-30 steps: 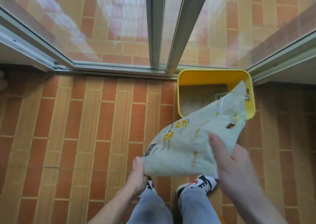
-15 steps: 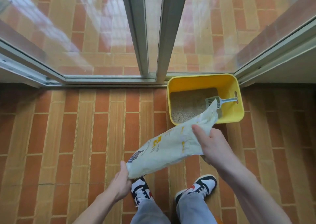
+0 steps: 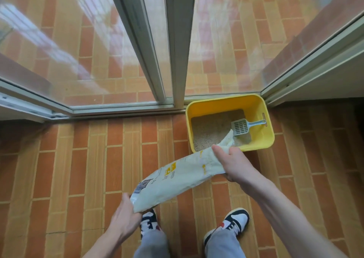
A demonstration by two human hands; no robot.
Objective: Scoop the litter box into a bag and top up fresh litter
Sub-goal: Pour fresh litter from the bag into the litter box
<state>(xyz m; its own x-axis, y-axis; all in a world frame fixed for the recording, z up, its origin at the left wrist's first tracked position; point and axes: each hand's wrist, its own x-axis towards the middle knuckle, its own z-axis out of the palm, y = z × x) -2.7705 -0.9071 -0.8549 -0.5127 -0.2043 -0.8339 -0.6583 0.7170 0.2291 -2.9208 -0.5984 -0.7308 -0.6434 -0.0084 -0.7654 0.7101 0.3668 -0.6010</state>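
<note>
From the head view, a person is standing on a tiled floor [image 3: 78, 169] and holding a white litter bag [image 3: 177, 181] slantwise between both hands: the left hand [image 3: 126, 216] is gripping the bag's low, closed end, and the right hand [image 3: 234, 165] is pinching the neck near the mouth, with the bag's crumpled lip [image 3: 228, 139] reaching over the near rim of the yellow box [image 3: 262, 139]. The box is sitting on the floor in the corner by the sliding door frame [image 3: 177, 47], holding a thin bed of litter [image 3: 210, 131] with a grey scoop [image 3: 242, 126] lying in it, its handle resting toward the right wall. No litter is visibly pouring; the step in hand seems to be the top-up. To do it well, the left hand should be lifting the bag's base above the mouth while the right is loosening the neck just enough to meter the flow, keeping the lip inside the rim so grains are not spilling on the tiles. The scoop is lying just beyond the lip, so aiming toward the bare left part looks wiser, then sweeping across for an even layer
</note>
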